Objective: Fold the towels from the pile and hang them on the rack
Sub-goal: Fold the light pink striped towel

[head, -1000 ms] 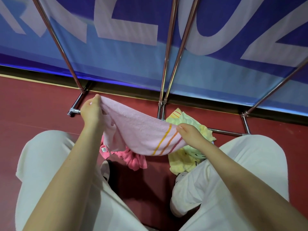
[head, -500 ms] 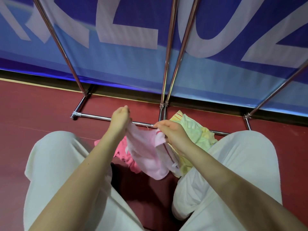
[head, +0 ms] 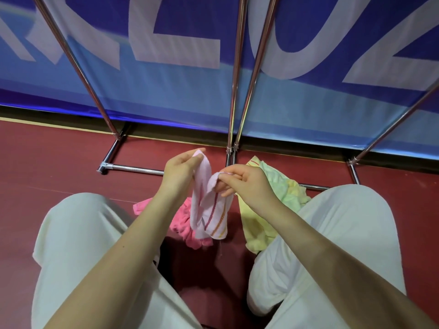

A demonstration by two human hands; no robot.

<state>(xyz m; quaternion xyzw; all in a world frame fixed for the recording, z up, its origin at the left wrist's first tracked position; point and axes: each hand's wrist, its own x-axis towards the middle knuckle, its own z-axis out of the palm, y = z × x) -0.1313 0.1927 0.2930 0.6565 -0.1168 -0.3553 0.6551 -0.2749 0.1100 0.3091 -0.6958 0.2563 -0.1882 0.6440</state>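
A person crouches over a dark red floor [head: 47,167], knees in loose cream trousers [head: 78,233] spread to either side. Between the knees both hands hold up a pale pink terry towel with red, orange and yellow stripes near one end [head: 210,210]. The left hand [head: 180,172] pinches the towel's upper corner between thumb and fingers, and the right hand [head: 247,184] pinches a neighbouring edge just beside it, so the two hands sit close together with the cloth doubled and hanging down from them, striped end lowest.

Beneath the hanging towel, a crumpled bright pink towel [head: 185,224] lies on the floor, partly hidden by the left forearm. To its right a rumpled yellow and pale green towel [head: 280,184] lies against the right knee, behind the right hand.

Just beyond the hands stands a chrome tube rack [head: 234,91]: its low horizontal bar runs along the floor and slanted uprights rise from the feet out of view. Behind the rack hangs a blue banner with large white letters [head: 166,43].
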